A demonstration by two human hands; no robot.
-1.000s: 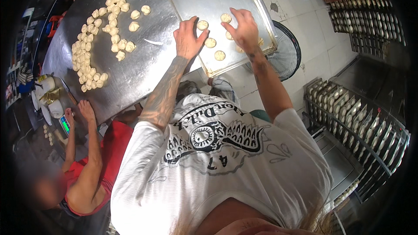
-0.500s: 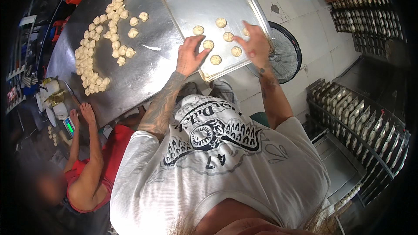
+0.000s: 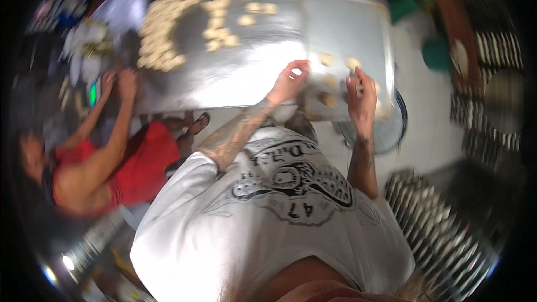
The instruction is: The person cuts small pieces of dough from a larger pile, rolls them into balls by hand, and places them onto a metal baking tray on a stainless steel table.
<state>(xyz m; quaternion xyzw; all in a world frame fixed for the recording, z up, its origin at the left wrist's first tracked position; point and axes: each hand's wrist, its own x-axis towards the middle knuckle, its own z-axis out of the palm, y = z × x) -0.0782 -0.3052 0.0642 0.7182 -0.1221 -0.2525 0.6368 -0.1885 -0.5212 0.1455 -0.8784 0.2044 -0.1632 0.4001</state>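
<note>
Rounds of dough (image 3: 326, 60) were spread over the near half of a metal tray (image 3: 347, 22), which was set on the steel surface (image 3: 196, 86). The right hand (image 3: 362, 98) was held over the tray, its fingers drawn together beside one of the farther rounds; whether it was gripped or merely touched could not be told through the blur. The left hand (image 3: 291, 81) was held by the tray's left edge, fingers loosely curled, and it could not be told whether anything was held. A round might be dented or nudged into its neighbour, it was judged, if the right fingers were swept sideways too low. The tray's near end seemed to be carried past the surface's edge (a fan (image 3: 386, 135) was seen below), so it might be tipped by a hard press there.
</note>
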